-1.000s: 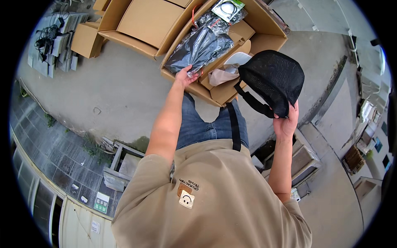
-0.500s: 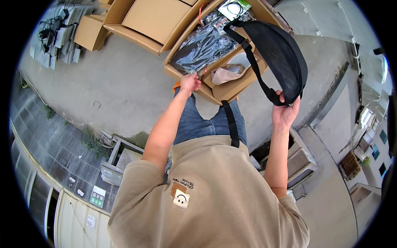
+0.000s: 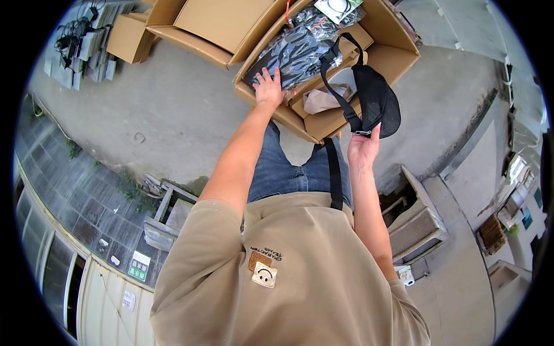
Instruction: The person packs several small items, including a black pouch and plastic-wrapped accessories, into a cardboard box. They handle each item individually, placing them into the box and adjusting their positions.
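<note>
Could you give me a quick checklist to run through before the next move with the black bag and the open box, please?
1. Right hand has a firm hold on the black bag: ok, it grips the bag at its lower end by the buckle.
2. Bag strap hangs free of snags: cannot tell, it loops over the box contents.
3. Left hand is placed on the plastic-wrapped packs: ok, the palm rests on their near edge.
4. Cardboard box is open: ok, flaps are folded out.
5. Room in the box for the bag: cannot tell, packs and crumpled paper fill much of it.
</note>
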